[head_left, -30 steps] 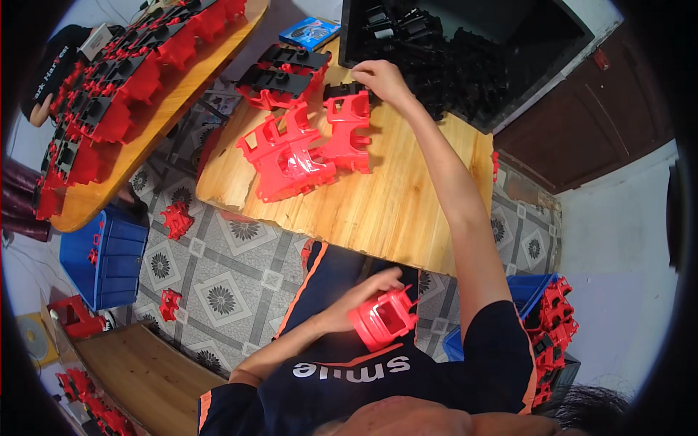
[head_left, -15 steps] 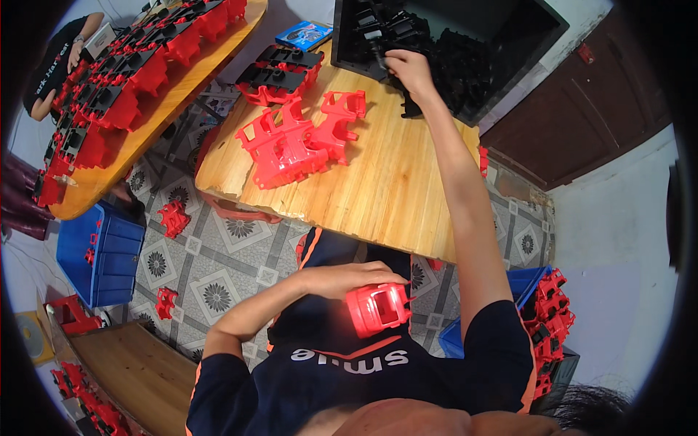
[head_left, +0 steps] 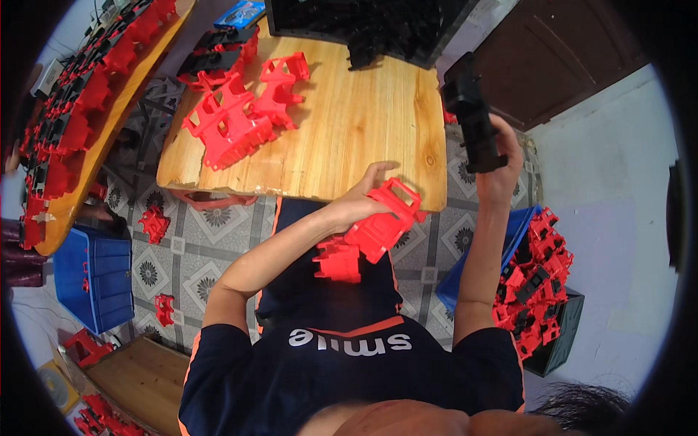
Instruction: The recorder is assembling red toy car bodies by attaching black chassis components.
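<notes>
My left hand grips a red plastic shell with a rectangular opening, just off the near edge of the wooden table. Another red piece shows below it over my lap; whether the two are joined I cannot tell. Out to the right, beyond the table's side, my right hand is closed around a long black plastic part, held upright. Several red plastic shells lie grouped on the table's left half, beside red-and-black assembled pieces.
A black bin of black parts stands at the table's far edge. On the right, a heap of red pieces fills containers beside a blue bin. Another blue bin stands left. Red-and-black assemblies line a second table.
My right hand has come back from the black bin, now holding a black part. My left hand has moved forward with the red shell, turning it. The view has shifted.
</notes>
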Demonstrator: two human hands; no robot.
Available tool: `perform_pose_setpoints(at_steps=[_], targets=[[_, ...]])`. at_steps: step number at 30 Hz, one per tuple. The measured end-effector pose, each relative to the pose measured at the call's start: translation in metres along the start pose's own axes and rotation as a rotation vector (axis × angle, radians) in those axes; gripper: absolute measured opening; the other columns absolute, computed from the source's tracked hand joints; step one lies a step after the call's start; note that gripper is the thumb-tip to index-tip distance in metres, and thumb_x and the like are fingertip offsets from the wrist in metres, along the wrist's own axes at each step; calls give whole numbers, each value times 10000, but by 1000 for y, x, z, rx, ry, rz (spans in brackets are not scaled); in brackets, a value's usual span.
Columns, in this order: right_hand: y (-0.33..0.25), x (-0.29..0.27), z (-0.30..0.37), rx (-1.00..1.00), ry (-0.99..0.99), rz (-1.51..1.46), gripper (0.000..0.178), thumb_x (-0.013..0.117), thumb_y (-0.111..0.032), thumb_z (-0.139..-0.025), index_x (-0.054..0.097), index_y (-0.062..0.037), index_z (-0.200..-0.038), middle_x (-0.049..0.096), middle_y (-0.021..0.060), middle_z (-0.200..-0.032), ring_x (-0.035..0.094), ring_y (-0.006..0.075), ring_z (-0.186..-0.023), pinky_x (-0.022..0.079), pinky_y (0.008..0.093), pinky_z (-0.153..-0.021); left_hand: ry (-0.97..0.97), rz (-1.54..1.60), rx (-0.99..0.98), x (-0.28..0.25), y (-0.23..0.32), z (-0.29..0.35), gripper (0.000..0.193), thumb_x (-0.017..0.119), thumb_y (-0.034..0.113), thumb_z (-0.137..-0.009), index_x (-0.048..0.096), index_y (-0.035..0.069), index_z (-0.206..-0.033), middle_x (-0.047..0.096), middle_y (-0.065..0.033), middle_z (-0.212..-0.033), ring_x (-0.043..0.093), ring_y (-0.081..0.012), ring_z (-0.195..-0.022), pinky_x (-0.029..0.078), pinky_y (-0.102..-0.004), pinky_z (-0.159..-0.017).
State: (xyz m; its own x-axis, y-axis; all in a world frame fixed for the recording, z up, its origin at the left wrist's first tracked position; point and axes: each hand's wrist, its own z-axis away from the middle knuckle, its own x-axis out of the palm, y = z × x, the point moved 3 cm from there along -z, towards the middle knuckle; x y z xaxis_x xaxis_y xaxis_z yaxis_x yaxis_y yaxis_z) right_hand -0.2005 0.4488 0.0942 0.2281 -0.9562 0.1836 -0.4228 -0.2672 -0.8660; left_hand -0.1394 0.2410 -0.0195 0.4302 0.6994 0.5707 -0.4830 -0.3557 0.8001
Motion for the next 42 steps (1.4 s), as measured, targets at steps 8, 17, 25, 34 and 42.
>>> perform_pose_setpoints(at_steps=[8,17,25,34,42], targets=[[-9,27,62,-357,75,838,287,586,101,-856,649,3,-1118,608,127,-1104,594,223,-1019,479,292,-868,-21,-1506,623,75,-45,32,663,738,42,-707,498,69,-1324,522,-187,-1061,514,-371,-963,421,-412,-860],[-40,40,74,-427,-213,933,365,592,93,-748,673,-23,-1084,628,130,-1050,622,278,-944,516,343,-782,211,132,263,-30,48,43,552,643,122,-933,378,29,-1408,538,-139,-1322,602,-279,-1157,542,-379,-949],[-22,101,72,-573,-545,1121,325,647,-57,-733,656,-13,-1055,612,94,-1026,609,265,-922,506,360,-787,189,126,310,-49,50,57,549,628,124,-940,371,53,-1420,517,-121,-1346,597,-278,-1165,578,-372,-893],[-17,120,75,-530,-614,1154,337,646,-51,-737,661,-5,-1070,613,108,-1034,609,270,-914,509,367,-777,171,76,321,-55,45,59,601,658,162,-929,355,93,-1444,482,-79,-1376,556,-215,-1192,554,-366,-892],[-1,109,68,-455,-441,912,359,767,-132,-756,667,-17,-1081,634,131,-980,607,276,-925,470,390,-807,355,-6,415,-39,42,57,574,743,188,-854,429,76,-1320,503,-76,-1280,537,-181,-1152,462,-348,-961]])
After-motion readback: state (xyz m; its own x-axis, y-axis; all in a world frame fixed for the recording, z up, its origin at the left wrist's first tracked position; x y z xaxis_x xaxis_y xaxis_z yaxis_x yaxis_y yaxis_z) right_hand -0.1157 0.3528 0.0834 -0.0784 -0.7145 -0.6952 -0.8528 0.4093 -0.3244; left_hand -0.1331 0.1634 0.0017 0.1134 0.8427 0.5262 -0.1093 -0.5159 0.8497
